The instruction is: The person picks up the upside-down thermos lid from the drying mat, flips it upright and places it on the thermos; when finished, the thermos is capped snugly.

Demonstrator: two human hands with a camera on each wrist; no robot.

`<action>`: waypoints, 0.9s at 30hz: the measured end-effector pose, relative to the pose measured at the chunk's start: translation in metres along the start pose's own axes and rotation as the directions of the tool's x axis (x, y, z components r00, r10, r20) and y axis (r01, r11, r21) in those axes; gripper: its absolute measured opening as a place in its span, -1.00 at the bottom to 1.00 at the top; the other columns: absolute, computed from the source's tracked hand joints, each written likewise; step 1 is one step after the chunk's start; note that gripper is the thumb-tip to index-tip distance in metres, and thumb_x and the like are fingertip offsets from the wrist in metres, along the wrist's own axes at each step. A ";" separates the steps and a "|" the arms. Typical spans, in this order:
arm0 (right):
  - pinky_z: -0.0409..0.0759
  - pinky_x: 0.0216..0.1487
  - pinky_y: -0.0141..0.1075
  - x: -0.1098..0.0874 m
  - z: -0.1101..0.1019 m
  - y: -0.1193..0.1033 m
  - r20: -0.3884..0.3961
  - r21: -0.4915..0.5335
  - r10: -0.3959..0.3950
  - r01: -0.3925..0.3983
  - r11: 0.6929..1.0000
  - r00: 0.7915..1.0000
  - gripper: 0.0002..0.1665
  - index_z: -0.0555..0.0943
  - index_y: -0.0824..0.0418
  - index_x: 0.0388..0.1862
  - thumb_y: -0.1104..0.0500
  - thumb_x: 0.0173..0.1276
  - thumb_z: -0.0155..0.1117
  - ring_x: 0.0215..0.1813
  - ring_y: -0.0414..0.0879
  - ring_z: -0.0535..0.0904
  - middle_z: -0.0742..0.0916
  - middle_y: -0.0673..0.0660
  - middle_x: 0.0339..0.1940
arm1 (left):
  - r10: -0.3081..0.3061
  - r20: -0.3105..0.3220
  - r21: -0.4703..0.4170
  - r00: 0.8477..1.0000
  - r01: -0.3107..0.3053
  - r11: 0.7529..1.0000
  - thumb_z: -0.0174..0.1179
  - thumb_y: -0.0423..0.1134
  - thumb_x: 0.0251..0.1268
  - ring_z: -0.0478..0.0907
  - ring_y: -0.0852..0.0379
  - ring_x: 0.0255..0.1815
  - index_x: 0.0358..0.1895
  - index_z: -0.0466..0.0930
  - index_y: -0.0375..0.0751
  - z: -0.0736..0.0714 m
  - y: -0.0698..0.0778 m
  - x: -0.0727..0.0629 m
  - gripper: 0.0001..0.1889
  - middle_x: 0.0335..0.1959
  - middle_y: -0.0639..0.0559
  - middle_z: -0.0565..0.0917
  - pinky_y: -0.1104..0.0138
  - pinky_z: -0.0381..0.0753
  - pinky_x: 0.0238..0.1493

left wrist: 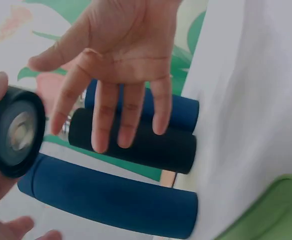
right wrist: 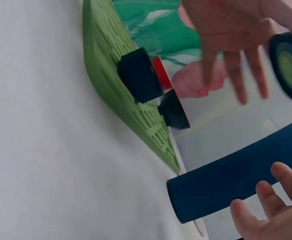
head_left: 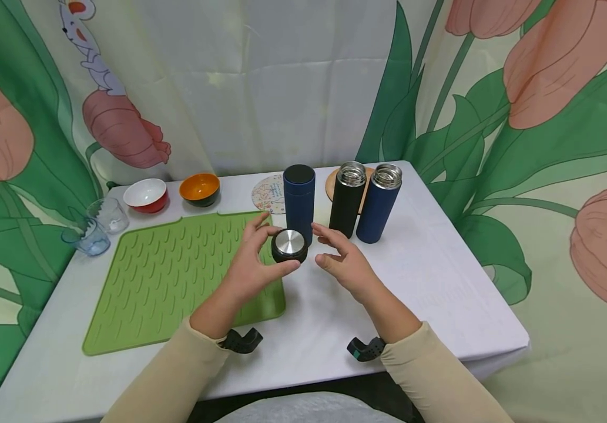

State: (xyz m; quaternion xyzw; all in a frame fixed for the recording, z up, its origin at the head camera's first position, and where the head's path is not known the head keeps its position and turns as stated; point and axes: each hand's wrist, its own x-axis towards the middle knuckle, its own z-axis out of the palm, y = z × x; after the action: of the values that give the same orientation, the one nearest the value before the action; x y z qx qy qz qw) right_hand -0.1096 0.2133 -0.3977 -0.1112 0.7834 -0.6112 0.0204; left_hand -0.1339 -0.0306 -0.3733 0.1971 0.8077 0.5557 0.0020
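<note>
Black lid (head_left: 289,244) sits in left grip (head_left: 249,264) — between thumb and fingers.

We are seeing even light over the white tablecloth (head_left: 403,299), faint shadow lying beside the green mat (head_left: 176,276). The black lid (head_left: 289,244) is glinting on top. Wide-angle distortion is tilting the right-hand blue bottle (head_left: 378,210) outward. Wrist views are looking dimmer, the left hand (right wrist: 241,32) blurring in the right one.

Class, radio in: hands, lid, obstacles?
Left hand grips lid; right hand empty. Lid held up, not fitted. Capped bottle just beyond, possibly in the way.
</note>
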 end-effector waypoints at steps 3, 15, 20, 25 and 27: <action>0.42 0.54 0.24 -0.001 -0.001 0.005 -0.053 0.038 0.016 -0.014 0.999 0.998 -0.02 0.36 -0.10 0.68 -0.40 0.37 0.34 0.64 0.17 0.36 0.49 0.15 0.61 | 0.077 -0.087 0.006 0.993 -0.077 0.997 0.66 -0.04 0.06 0.07 -0.10 0.73 0.19 0.65 -0.01 0.000 0.010 0.009 -0.40 0.75 0.09 0.04 -0.28 0.24 0.59; 0.35 0.60 0.24 0.001 -0.007 0.008 -0.142 0.316 0.146 -0.095 0.944 0.979 -0.36 0.24 -0.04 0.74 0.13 0.76 0.01 0.66 0.21 0.30 0.45 0.26 0.60 | 0.146 -0.087 0.432 0.985 -0.095 0.897 0.57 0.35 0.06 0.09 -0.14 0.73 0.40 0.62 0.22 0.009 0.097 0.103 -0.20 0.77 0.08 0.01 -0.27 0.08 0.62; 0.31 0.62 0.26 0.002 -0.011 0.010 -0.157 0.351 0.144 -0.081 0.933 0.977 -0.37 0.24 -0.02 0.74 0.02 0.78 -0.03 0.65 0.24 0.29 0.44 0.32 0.59 | 0.068 -0.060 0.609 0.996 -0.017 0.793 0.44 0.56 0.01 0.04 -0.17 0.74 0.46 0.54 0.44 0.036 0.108 0.142 -0.13 0.78 0.08 0.01 -0.28 -0.09 0.66; 0.30 0.62 0.26 0.001 -0.016 0.009 -0.203 0.406 0.152 -0.059 0.912 0.967 -0.32 0.25 0.03 0.73 -0.09 0.75 -0.03 0.65 0.29 0.25 0.40 0.40 0.56 | 0.020 -0.055 0.683 0.998 0.023 0.730 0.32 0.65 0.03 -0.08 -0.15 0.77 0.49 0.49 0.49 0.056 0.114 0.158 -0.11 0.79 0.09 -0.05 -0.31 -0.16 0.66; 0.30 0.62 0.26 -0.001 -0.018 0.009 -0.213 0.421 0.165 -0.063 0.905 0.963 -0.31 0.26 0.03 0.73 -0.12 0.74 -0.03 0.65 0.30 0.24 0.42 0.39 0.54 | 0.006 -0.057 0.707 0.998 0.036 0.706 0.29 0.67 0.02 -0.10 -0.14 0.77 0.49 0.49 0.50 0.061 0.117 0.160 -0.10 0.79 0.09 -0.06 -0.31 -0.17 0.66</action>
State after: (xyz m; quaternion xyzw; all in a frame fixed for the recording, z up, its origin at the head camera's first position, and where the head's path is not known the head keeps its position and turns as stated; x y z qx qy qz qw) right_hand -0.1130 0.2328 -0.4024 0.0176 0.6392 -0.7686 -0.0169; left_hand -0.2306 0.1109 -0.2573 0.1607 0.9603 0.2090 -0.0915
